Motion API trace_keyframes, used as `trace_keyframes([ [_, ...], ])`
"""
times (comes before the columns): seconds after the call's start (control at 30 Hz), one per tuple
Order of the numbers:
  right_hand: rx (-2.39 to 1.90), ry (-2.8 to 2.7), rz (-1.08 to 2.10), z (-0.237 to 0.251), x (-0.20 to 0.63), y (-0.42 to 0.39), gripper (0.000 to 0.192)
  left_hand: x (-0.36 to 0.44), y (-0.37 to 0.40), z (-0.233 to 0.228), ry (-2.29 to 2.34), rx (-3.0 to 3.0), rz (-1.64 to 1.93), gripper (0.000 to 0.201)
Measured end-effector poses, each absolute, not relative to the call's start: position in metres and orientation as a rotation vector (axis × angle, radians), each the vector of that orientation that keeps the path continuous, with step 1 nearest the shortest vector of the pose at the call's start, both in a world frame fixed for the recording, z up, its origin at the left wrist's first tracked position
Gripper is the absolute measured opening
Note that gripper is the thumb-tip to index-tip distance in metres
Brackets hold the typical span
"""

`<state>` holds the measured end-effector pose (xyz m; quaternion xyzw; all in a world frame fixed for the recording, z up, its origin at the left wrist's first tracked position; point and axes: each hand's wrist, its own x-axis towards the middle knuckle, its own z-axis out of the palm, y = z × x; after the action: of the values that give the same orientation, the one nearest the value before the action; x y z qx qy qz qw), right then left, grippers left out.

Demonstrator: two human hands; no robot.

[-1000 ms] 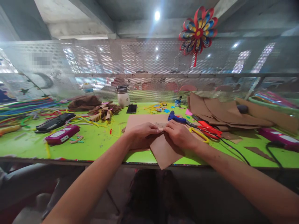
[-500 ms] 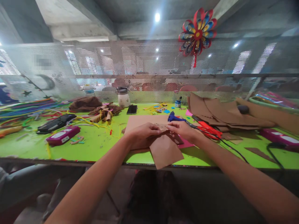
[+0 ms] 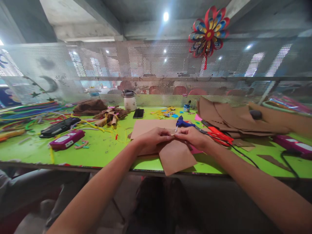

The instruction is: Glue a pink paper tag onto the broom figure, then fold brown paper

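Observation:
A piece of brown paper (image 3: 177,157) hangs toward me over the table's front edge, its upper end pinched between my two hands. My left hand (image 3: 156,138) is closed on its upper left side, and my right hand (image 3: 191,136) grips it from the right with thumb and fingertips. The fingertips of both hands nearly meet. Beneath them lies a larger brown sheet (image 3: 146,127). A blue glue gun (image 3: 182,122) rests just beyond my right hand, and red-handled scissors (image 3: 219,136) lie to the right of it.
Purple power strips (image 3: 67,139) lie on both sides of the green table (image 3: 117,152). A black case (image 3: 59,127), a phone (image 3: 138,113), a jar (image 3: 129,100) and brown scraps stand left and behind. Stacked brown sheets (image 3: 226,117) fill the right. A black cord (image 3: 243,156) runs toward me.
Both hands have drawn slightly closer at the fingertips, still on the brown paper. The paper's hanging end has shifted a little to the right, and the whole view has moved slightly.

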<state>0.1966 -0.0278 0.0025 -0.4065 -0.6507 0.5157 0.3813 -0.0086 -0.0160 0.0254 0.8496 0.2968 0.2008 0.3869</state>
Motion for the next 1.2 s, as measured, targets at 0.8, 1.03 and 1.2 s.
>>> trace_keyframes([
  [0.8,-0.987,-1.728,1.292,-0.005,0.202,-0.020,0.034,-0.018,-0.008,0.021,0.934,2.134,0.510,0.038],
  [1.03,-0.969,-1.724,1.325,-0.010,0.211,-0.008,0.032,-0.022,-0.005,0.022,0.940,2.294,0.504,0.033],
  [1.2,-0.969,-1.654,1.416,-0.012,0.212,-0.005,0.033,-0.017,-0.010,0.021,0.987,2.454,0.553,0.028],
])
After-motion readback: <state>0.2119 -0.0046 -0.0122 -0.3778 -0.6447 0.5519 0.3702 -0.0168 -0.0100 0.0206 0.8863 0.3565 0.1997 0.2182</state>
